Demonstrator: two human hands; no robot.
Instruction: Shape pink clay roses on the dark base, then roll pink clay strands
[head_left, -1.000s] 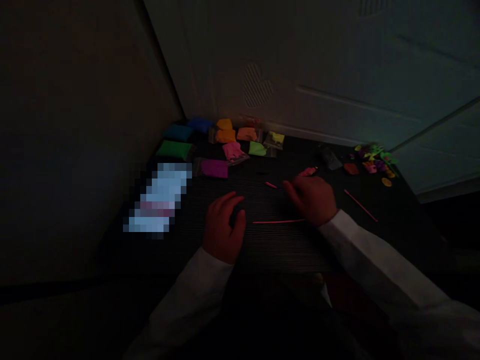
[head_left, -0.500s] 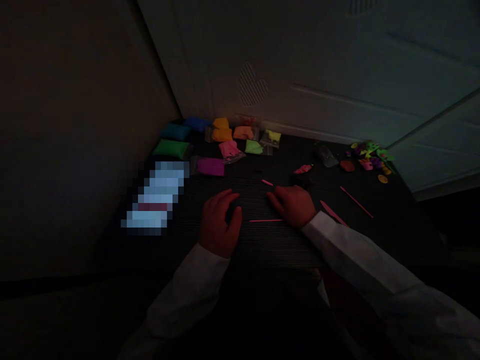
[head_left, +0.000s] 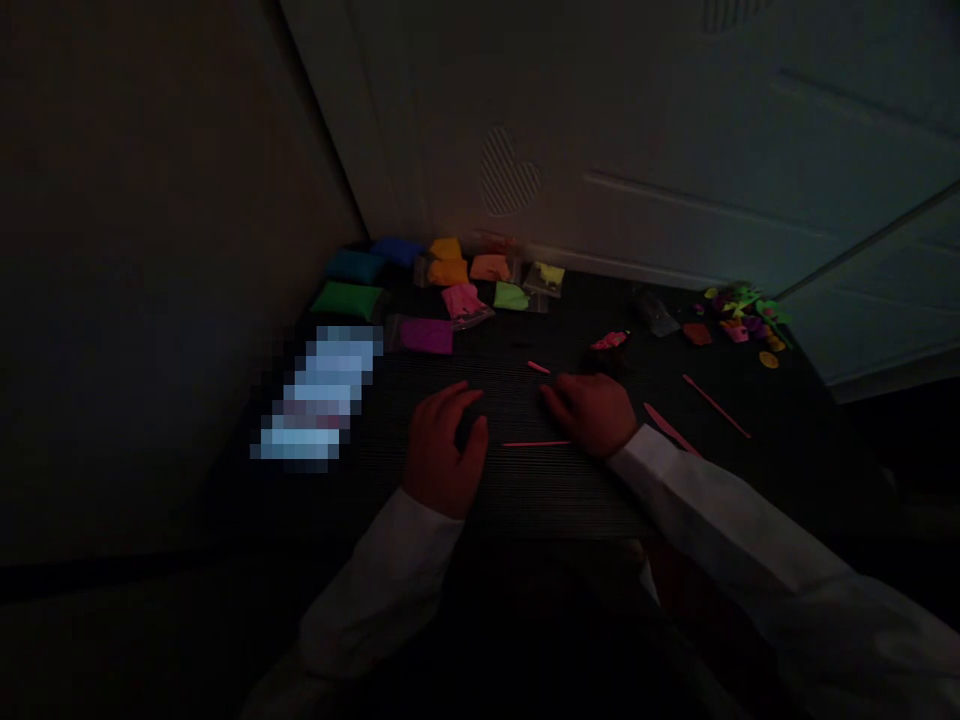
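Observation:
My left hand [head_left: 446, 450] hovers over or rests on the dark table, fingers curved and thumb apart, with nothing between them. To its right, my right hand [head_left: 596, 413] lies low on the table, its fingers loosely bent and thumb stretched out; no held thing shows. A thin pink stick [head_left: 534, 444] lies between the hands, its right end running up to my right hand. Just beyond the right fingertips is a short pink piece [head_left: 538, 367]; whether it continues under the hand is hidden. A pink modelling knife [head_left: 671, 428] lies beside my right wrist, partly behind the sleeve.
Colored clay packets, among them a green one [head_left: 347, 300] and a purple one [head_left: 426, 337], line the back left. A blurred bright screen [head_left: 319, 390] lies left. Farther right are a pink-topped dark lump [head_left: 610, 343], another pink tool [head_left: 716, 406] and small colorful clay pieces [head_left: 739, 328].
The whole view has shifted slightly, so everything sits a little farther right and lower. Both hands keep nearly the same pose and place on the table.

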